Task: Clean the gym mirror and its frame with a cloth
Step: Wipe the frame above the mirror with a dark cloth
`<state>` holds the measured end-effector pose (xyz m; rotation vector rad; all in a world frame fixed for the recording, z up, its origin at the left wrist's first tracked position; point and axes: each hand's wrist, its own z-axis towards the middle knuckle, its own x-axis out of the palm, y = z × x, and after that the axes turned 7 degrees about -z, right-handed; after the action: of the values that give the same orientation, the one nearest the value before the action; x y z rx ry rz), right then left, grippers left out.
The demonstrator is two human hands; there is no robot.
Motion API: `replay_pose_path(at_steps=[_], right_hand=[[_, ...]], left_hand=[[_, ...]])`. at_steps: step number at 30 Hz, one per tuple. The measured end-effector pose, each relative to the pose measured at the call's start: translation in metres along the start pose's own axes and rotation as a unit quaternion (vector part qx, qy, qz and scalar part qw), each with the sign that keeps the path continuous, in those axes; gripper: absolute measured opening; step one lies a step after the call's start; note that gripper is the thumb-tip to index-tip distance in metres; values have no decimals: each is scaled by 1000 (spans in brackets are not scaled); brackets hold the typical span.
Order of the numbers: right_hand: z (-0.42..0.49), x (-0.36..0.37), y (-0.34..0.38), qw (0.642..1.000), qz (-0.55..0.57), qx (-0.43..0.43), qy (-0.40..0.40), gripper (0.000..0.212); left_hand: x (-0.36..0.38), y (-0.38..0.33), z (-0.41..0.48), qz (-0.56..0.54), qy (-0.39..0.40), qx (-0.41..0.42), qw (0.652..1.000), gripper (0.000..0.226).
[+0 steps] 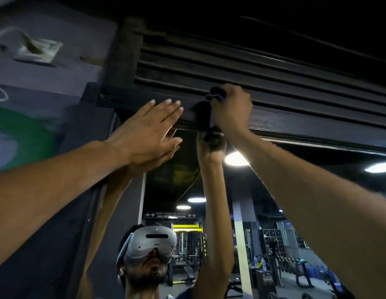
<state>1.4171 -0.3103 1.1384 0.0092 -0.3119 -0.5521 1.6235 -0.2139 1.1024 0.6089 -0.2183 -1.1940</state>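
Most of the dark cloth (215, 97) is hidden inside the right hand (232, 111); both forearms leave the picture's edges.

Bare forearms, no sleeves, no watch or rings on left hand (149, 130) or right hand (232, 111). In the reflection: grey headset (152, 244) with dark front strip, dark collar.

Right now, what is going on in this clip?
A person is reaching overhead to clean the dark top frame of a gym wall mirror. The right hand grips a bunched dark cloth and presses it against the frame's upper edge, below a slatted dark vent. The left hand lies flat, fingers straight, on the frame beside it. Both arms are reflected in the glass.
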Motion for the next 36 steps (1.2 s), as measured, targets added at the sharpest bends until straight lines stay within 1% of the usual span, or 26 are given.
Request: replay_pose_path(at_steps=[3, 4, 5, 6, 8, 9, 10, 12, 15, 17, 19, 20, 23, 25, 28, 31, 36], right_hand=[[-12, 8, 26, 989, 69, -92, 93, 13], [-13, 9, 28, 986, 75, -107, 106, 14], [-13, 9, 26, 988, 65, -104, 91, 15], [-12, 8, 22, 994, 43, -88, 54, 16], [-14, 8, 9, 999, 3, -25, -30, 19], [-19, 10, 6, 999, -6, 7, -54, 20], [-26, 13, 8, 997, -9, 26, -65, 21], [-38, 23, 20, 997, -4, 27, -72, 19], [-44, 38, 61, 998, 28, -9, -61, 16], [-43, 46, 90, 997, 63, -48, -22, 14], [-38, 50, 109, 995, 68, -70, 8, 14], [-34, 51, 114, 997, 52, -60, 1, 15], [-18, 53, 116, 998, 5, 22, -57, 18], [-15, 58, 121, 998, -4, 35, -53, 19], [-18, 68, 144, 999, 30, -3, -21, 19], [-19, 79, 172, 996, 76, -50, 14, 19], [-17, 95, 199, 989, 102, -99, 40, 15]], left_hand=[[2, 5, -2, 2, -11, 9, 1000, 93], [1, 7, -4, 3, -10, 12, 1000, 93], [0, 10, -6, 5, -5, 15, 1000, 93], [-1, 14, -9, 6, 2, 19, 1000, 93], [-5, 23, -13, 6, 10, 23, 1000, 94], [-8, 28, -15, 9, 11, 24, 1000, 94], [-11, 34, -18, 13, 9, 24, 1000, 94], [-16, 45, -21, 19, 2, 19, 1000, 90], [-22, 57, -30, 16, -1, 4, 1000, 85], [-24, 62, -35, 15, -3, 6, 1000, 84], [-27, 69, -41, 12, -4, 5, 1000, 92], [-29, 72, -44, 12, -2, 3, 1000, 96], [-35, 85, -55, 14, 3, -2, 1000, 99], [-40, 93, -62, 10, 7, -5, 1000, 98], [-43, 101, -73, 2, -6, -5, 1000, 100], [-40, 106, -81, -12, -31, -3, 999, 95], [-39, 106, -96, -37, -63, -23, 997, 86]])
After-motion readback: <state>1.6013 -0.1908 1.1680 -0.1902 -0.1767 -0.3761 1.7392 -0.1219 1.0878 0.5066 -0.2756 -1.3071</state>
